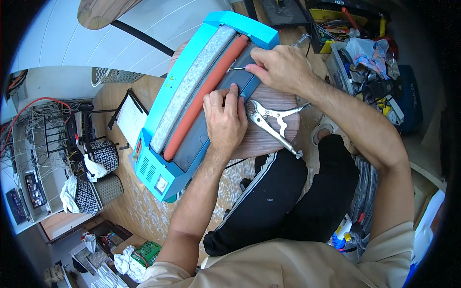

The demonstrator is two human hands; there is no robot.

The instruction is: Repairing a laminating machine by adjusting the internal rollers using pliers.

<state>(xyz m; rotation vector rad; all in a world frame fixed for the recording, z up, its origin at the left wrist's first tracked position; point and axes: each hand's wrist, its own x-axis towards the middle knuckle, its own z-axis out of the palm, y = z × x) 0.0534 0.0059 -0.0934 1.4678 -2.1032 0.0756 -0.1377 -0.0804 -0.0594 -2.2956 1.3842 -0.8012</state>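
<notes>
A cyan machine (267,33) lies diagonally on a round wooden stool (284,101), with a red roller (197,110), a mottled pale bar (189,81) and a grey panel along its length. My left hand (223,117) rests on the grey panel beside the roller, fingers bent and slightly apart. My right hand (278,69) is closed on a thin metal tool (238,68), whose tip touches the roller area. Silver locking pliers (276,120) lie on the stool just below my hands, jaws toward the machine and handles reaching past the stool's edge.
A toolbox (324,45) and a crowded plastic bin (345,81) stand at upper right. A clipboard with paper (129,120), patterned baskets (103,156) and tangled cables are at left. A green circuit board (146,252) lies lower left. My legs are below the stool.
</notes>
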